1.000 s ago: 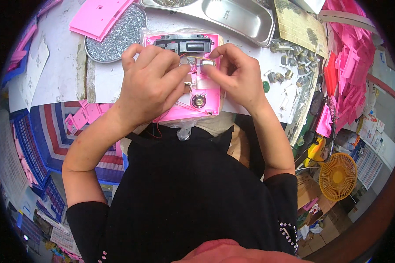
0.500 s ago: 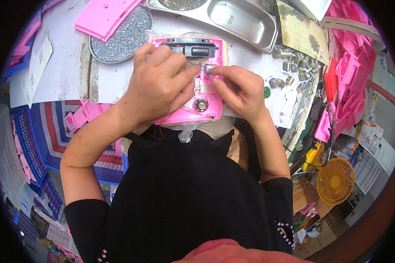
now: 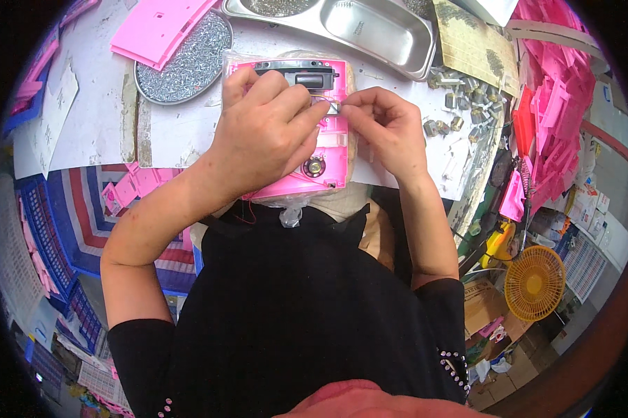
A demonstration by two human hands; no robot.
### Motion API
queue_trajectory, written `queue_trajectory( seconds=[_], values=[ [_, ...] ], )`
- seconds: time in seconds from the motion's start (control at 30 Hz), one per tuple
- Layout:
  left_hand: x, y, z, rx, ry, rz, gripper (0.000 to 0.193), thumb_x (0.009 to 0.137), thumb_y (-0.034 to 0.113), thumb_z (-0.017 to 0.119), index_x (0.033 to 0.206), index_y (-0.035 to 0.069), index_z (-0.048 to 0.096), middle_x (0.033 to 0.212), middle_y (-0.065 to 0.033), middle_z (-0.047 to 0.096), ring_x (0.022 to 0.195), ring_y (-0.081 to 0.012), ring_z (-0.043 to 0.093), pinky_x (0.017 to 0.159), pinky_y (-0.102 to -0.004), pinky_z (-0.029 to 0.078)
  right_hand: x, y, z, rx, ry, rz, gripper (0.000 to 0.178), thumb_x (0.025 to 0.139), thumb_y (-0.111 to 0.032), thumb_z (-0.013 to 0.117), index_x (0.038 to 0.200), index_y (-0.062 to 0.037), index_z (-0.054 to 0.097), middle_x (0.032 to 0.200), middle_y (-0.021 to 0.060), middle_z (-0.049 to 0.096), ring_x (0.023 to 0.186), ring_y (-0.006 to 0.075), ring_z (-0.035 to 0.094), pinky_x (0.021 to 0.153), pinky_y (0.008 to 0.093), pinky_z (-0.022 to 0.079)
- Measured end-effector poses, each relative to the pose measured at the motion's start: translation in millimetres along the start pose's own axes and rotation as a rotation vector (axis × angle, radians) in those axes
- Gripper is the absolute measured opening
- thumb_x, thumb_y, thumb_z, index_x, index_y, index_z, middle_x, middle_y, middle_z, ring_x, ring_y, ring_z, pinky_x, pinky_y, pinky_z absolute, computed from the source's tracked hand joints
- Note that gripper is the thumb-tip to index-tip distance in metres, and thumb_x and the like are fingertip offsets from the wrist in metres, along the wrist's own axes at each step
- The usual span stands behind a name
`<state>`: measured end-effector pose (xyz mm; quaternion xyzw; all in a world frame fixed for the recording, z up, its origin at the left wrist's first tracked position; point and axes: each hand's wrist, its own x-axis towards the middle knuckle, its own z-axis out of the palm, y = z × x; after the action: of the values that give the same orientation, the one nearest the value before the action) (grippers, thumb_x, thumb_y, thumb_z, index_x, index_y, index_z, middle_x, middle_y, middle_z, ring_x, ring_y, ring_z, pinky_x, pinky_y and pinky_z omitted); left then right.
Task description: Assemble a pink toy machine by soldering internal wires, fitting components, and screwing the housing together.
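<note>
A pink plastic housing (image 3: 293,182) lies on a plastic bag at the table's near edge. It carries a long black part (image 3: 314,79) along its far end and a small round speaker (image 3: 314,166) near its close end. Over its left half, my left hand (image 3: 265,129) is closed, fingers curled and index fingertip against a small silver metal part (image 3: 333,109); whatever its grip holds is hidden. From the other side my right hand (image 3: 387,129) pinches that part's right end between thumb and index finger. Thin wires run near the fingertips.
Beyond stand a round tray of screws (image 3: 188,70), with pink panels (image 3: 153,28) over it, and a steel compartment tray (image 3: 376,35). Several small metal motors (image 3: 467,101) lie at right, near stacked pink parts (image 3: 554,125). An orange fan (image 3: 534,283) sits lower right.
My right hand has drawn its fingertips closer together and slightly higher, onto the silver part. My left index finger has shifted a little right. The whole view has moved slightly.
</note>
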<state>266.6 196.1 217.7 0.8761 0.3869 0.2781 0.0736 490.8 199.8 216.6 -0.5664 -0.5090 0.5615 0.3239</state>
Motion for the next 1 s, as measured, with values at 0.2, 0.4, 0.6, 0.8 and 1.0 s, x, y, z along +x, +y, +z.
queue_trajectory(
  seconds=[0.2,0.4,0.6,0.8,1.0],
  values=[
    [-3.6,1.5,3.7,0.034,0.004,-0.004,0.032,0.081,0.019,0.073,0.113,0.013,0.076,0.092,0.0022,0.06,0.088,-0.0176,0.055,0.094,-0.0422,0.03,2.8,-1.7,-0.2,-0.083,-0.006,0.02,0.013,0.092,-0.01,0.075,0.096,0.0026,0.072,0.074,0.0008,0.069,0.064,0.0034,0.056,0.054,0.0215,0.044],
    [-0.5,3.7,0.1,0.068,-0.015,0.004,0.034,0.078,0.021,0.074,0.112,0.013,0.076,0.093,0.0019,0.061,0.09,-0.019,0.055,0.093,-0.0428,0.033,4.4,0.0,6.1,-0.261,0.061,-0.044,0.016,0.093,-0.015,0.076,0.093,0.0009,0.072,0.07,-0.0009,0.065,0.061,0.0037,0.052,0.054,0.0228,0.041],
    [6.1,8.1,3.8,0.084,-0.019,0.019,0.034,0.079,0.019,0.072,0.112,0.012,0.076,0.094,0.0008,0.06,0.092,-0.0201,0.056,0.091,-0.0429,0.034,2.5,-5.9,1.1,-0.182,0.025,0.021,0.016,0.094,-0.014,0.074,0.093,0.001,0.07,0.068,-0.0006,0.064,0.058,0.0044,0.054,0.051,0.0242,0.042],
    [-1.0,7.7,-2.9,0.107,-0.036,-0.02,0.04,0.077,0.02,0.075,0.115,0.011,0.074,0.099,-0.0013,0.061,0.095,-0.0211,0.057,0.096,-0.0451,0.033,51.6,-39.2,-148.9,-0.471,0.609,-0.068,0.026,0.091,-0.018,0.075,0.113,-0.0038,0.073,0.094,0.0059,0.075,0.085,0.0154,0.069,0.078,0.0307,0.054],
    [-3.6,-2.8,-6.4,-0.001,-0.084,0.055,0.04,0.077,0.02,0.075,0.116,0.011,0.072,0.111,-0.0012,0.065,0.1,-0.0216,0.058,0.098,-0.0463,0.034,87.3,8.2,-483.1,-1.648,1.048,0.475,0.105,0.077,-0.079,0.065,0.147,-0.003,0.05,0.143,0.0231,0.06,0.129,0.0423,0.06,0.104,0.0581,0.048]
  ],
)
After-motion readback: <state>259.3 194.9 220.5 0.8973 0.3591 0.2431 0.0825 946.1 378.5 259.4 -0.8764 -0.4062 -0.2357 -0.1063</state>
